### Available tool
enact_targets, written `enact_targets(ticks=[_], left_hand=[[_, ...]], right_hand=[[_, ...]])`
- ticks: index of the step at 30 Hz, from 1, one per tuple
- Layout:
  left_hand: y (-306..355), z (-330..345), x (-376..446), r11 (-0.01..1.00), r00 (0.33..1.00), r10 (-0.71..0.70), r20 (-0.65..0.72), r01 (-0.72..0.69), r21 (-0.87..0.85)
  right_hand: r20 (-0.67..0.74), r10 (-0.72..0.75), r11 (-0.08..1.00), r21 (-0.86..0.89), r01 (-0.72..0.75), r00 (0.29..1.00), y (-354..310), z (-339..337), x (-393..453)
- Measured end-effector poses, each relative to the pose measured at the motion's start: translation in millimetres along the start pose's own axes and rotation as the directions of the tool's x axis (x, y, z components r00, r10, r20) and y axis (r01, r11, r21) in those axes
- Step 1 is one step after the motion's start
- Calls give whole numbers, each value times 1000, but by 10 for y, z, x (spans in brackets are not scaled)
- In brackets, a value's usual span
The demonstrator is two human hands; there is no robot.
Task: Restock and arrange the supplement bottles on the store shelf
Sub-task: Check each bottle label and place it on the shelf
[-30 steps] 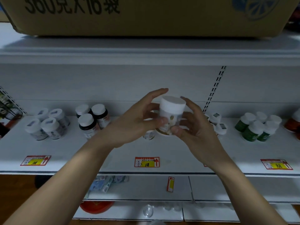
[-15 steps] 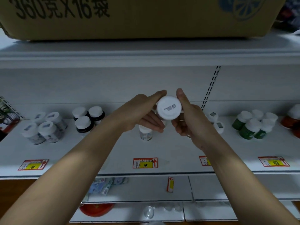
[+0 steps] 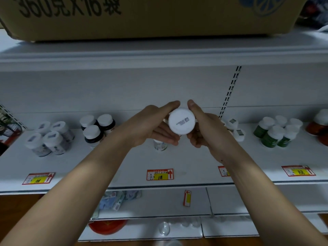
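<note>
A white supplement bottle (image 3: 181,123) is held in the air in front of the white shelf (image 3: 186,162), tipped so its round white cap with small printed text faces me. My left hand (image 3: 150,126) grips it from the left, and my right hand (image 3: 204,128) grips it from the right, thumbs along the cap's upper edge. The bottle's body is hidden behind the cap and fingers. Below the hands a small pale bottle (image 3: 160,145) stands on the shelf, partly covered.
On the shelf stand several pale bottles (image 3: 49,139) at the left, three dark bottles (image 3: 95,126), small white-capped bottles (image 3: 236,128) right of my hands, several green bottles (image 3: 276,132) and red jars (image 3: 319,126). A cardboard box (image 3: 142,15) sits on the upper shelf. Price tags (image 3: 160,174) line the edge.
The bottle was upright with its label showing; both hands tipped it until the cap faces me. Since half a second ago it has barely moved.
</note>
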State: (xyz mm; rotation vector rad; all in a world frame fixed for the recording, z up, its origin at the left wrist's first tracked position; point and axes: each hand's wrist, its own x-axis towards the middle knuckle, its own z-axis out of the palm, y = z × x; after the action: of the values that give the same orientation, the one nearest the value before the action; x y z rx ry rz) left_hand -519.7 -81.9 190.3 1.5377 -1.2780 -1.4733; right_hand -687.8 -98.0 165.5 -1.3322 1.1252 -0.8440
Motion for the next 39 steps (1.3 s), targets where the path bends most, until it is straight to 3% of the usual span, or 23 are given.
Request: enact_targets(ticks=[6, 14, 21, 24, 26, 31, 37, 39], left_hand=[[-114, 4, -32, 991, 993, 114, 19, -112, -75], [-460, 90, 82, 912, 928, 368, 56, -372, 171], [-682, 253, 235, 816, 902, 430, -37, -371, 444], [-785, 281, 344, 770, 887, 452, -93, -335, 543], [-852, 267, 474, 733, 864, 483, -141, -311, 605], [-1030, 203, 842, 539, 823, 542, -170, -185, 821], [-1139, 169, 1043, 500, 870, 465, -163, -106, 860], [-1199, 179, 1087, 471, 876, 460, -146, -101, 876]], right_hand=[[95, -160, 984, -61, 166, 983, 167, -139, -39], [141, -305, 942, -97, 320, 942, 643, -247, -54], [157, -197, 973, -91, 213, 968, 1042, -296, 16], [188, 5, 998, -65, 7, 982, 1273, -321, 165], [180, 122, 980, -175, -90, 976, 1448, -366, 286], [144, 56, 827, -561, 35, 988, 1700, -268, 465], [188, -143, 533, -812, 236, 972, 2096, -125, 547], [171, -184, 499, -832, 242, 968, 2162, -126, 551]])
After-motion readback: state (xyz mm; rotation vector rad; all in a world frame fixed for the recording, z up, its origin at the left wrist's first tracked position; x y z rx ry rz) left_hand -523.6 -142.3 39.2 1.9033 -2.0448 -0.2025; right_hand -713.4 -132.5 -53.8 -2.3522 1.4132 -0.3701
